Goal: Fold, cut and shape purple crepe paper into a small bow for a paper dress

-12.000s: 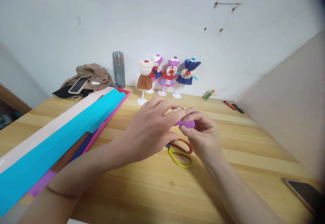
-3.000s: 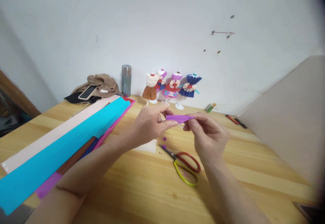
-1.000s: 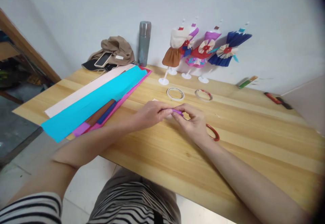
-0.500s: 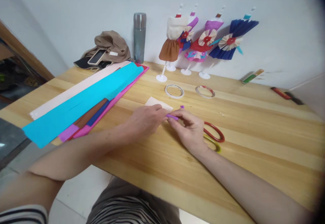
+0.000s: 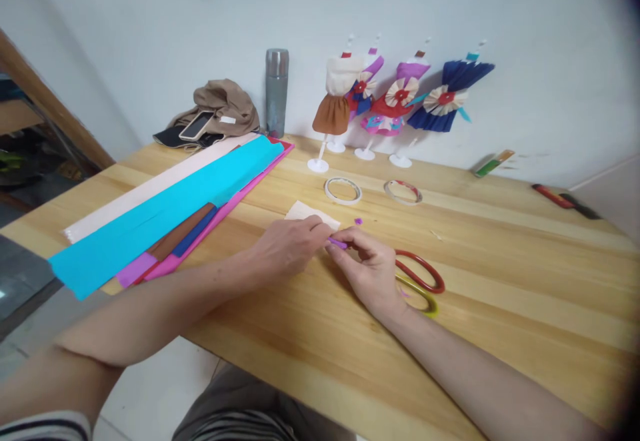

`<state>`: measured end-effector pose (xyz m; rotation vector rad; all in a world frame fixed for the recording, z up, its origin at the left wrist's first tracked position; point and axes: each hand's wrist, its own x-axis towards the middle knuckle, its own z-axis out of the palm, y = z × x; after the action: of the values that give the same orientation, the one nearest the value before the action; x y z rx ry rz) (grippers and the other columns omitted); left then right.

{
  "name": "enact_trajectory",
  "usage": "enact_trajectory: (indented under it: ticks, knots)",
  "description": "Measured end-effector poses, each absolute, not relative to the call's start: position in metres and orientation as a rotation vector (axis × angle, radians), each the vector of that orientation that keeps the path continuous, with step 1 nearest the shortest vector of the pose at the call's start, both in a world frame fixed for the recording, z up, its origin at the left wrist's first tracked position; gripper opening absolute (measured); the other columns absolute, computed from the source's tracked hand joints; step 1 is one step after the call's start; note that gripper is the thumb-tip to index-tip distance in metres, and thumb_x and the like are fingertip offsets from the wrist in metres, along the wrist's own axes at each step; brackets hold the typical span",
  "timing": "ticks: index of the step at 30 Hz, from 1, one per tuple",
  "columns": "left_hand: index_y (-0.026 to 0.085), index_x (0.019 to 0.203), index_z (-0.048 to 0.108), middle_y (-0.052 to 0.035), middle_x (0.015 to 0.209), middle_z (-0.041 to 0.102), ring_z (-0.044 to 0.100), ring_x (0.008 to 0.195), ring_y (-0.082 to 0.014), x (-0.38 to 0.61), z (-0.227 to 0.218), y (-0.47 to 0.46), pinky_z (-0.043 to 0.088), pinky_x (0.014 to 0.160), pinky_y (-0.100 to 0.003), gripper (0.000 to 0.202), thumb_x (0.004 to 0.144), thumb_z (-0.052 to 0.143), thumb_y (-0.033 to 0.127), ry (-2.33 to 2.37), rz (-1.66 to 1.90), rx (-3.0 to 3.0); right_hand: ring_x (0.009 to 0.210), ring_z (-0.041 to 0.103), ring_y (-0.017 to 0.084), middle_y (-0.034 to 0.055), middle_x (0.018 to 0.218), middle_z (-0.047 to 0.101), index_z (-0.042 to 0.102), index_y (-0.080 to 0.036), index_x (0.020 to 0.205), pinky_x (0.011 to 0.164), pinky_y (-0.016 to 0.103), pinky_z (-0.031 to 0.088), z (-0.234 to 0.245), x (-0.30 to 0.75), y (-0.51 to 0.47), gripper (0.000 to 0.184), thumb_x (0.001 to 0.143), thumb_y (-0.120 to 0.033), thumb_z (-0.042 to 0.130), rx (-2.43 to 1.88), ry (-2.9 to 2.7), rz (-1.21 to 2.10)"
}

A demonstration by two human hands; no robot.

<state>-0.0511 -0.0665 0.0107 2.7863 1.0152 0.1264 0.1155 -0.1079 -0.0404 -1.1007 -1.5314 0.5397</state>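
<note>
A small, narrow piece of purple paper (image 5: 338,244) is pinched between my two hands above the table. My left hand (image 5: 293,244) has its fingers closed at the left end of the piece; its fingertips are partly hidden. Thumb and fingers of my right hand (image 5: 369,269) grip the other end. Behind my left hand lies a cream piece of crepe paper (image 5: 310,214). A tiny purple scrap (image 5: 358,221) rests just beyond my fingers. Scissors with one red handle (image 5: 423,271) and one yellow-green handle lie by my right wrist, their blades hidden under the hand.
Folded crepe paper sheets (image 5: 170,211) in several colours lie at the left. Two tape rolls (image 5: 343,190) sit mid-table. Along the wall stand several dress forms in paper outfits (image 5: 400,98), a flask (image 5: 277,94), a cap (image 5: 225,108) and a phone (image 5: 197,126).
The view has tilted up slightly, so most things sit lower in the picture. Both hands keep their pinch on the purple paper, with only small finger movement.
</note>
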Motion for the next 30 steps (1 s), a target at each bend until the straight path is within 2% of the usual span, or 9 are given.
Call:
enact_trajectory:
  ticks: [2, 6, 12, 17, 22, 27, 30]
  knots:
    - [0.016, 0.101, 0.056, -0.0063, 0.097, 0.064, 0.062, 0.083, -0.0198, -0.052, 0.010, -0.066, 0.043, 0.063, -0.029, 0.019, 0.094, 0.039, 0.015, 1.061, 0.086, 2.756, 0.065, 0.061, 0.015, 0.0009, 0.070, 0.069, 0.071, -0.021, 0.075, 0.064, 0.028, 0.049, -0.041, 0.115, -0.107, 0.005, 0.079, -0.024, 0.068, -1.108, -1.528, 0.546]
    - [0.018, 0.114, 0.053, -0.0070, 0.108, 0.066, 0.064, 0.092, -0.0215, -0.053, 0.009, -0.066, 0.046, 0.069, -0.031, 0.022, 0.097, 0.038, 0.020, 1.041, 0.141, 2.692, 0.063, 0.061, 0.015, 0.0018, 0.070, 0.070, 0.071, -0.020, 0.075, 0.062, 0.028, 0.049, -0.041, 0.115, -0.106, 0.006, 0.078, -0.024, 0.067, -1.110, -1.490, 0.582]
    - [0.017, 0.101, 0.054, -0.0063, 0.095, 0.064, 0.061, 0.079, -0.0194, -0.053, 0.008, -0.066, 0.043, 0.063, -0.029, 0.016, 0.096, 0.039, 0.019, 1.102, 0.098, 2.744, 0.063, 0.062, 0.016, 0.0030, 0.070, 0.071, 0.072, -0.020, 0.074, 0.061, 0.028, 0.050, -0.038, 0.113, -0.105, 0.010, 0.079, -0.026, 0.066, -1.102, -1.493, 0.572]
    - [0.018, 0.098, 0.056, -0.0052, 0.093, 0.061, 0.058, 0.081, -0.0186, -0.055, 0.001, -0.063, 0.043, 0.063, -0.028, 0.017, 0.092, 0.042, 0.011, 1.050, 0.211, 2.869, 0.060, 0.059, 0.014, 0.0008, 0.064, 0.067, 0.071, -0.020, 0.073, 0.060, 0.026, 0.047, -0.037, 0.114, -0.104, 0.010, 0.079, -0.023, 0.064, -1.115, -1.545, 0.497]
    - [0.019, 0.102, 0.059, -0.0059, 0.100, 0.064, 0.058, 0.091, -0.0195, -0.059, -0.005, -0.060, 0.045, 0.069, -0.029, 0.021, 0.094, 0.040, 0.013, 0.887, 0.489, 2.971, 0.061, 0.058, 0.014, 0.0003, 0.064, 0.065, 0.070, -0.019, 0.073, 0.061, 0.026, 0.047, -0.041, 0.115, -0.104, 0.009, 0.079, -0.023, 0.063, -1.123, -1.577, 0.474]
    - [0.017, 0.093, 0.063, -0.0056, 0.090, 0.066, 0.059, 0.085, -0.0195, -0.058, 0.001, -0.061, 0.045, 0.072, -0.030, 0.024, 0.097, 0.040, 0.019, 0.924, 0.518, 2.887, 0.062, 0.058, 0.014, 0.0009, 0.066, 0.066, 0.069, -0.019, 0.074, 0.062, 0.027, 0.047, -0.040, 0.115, -0.104, 0.011, 0.081, -0.025, 0.062, -1.145, -1.600, 0.496]
    - [0.016, 0.093, 0.065, -0.0064, 0.093, 0.068, 0.060, 0.089, -0.0197, -0.058, 0.005, -0.061, 0.047, 0.077, -0.031, 0.024, 0.097, 0.043, 0.023, 0.994, 0.487, 2.795, 0.062, 0.058, 0.015, 0.0012, 0.066, 0.066, 0.069, -0.019, 0.074, 0.061, 0.028, 0.047, -0.038, 0.116, -0.105, 0.012, 0.081, -0.026, 0.063, -1.167, -1.593, 0.524]
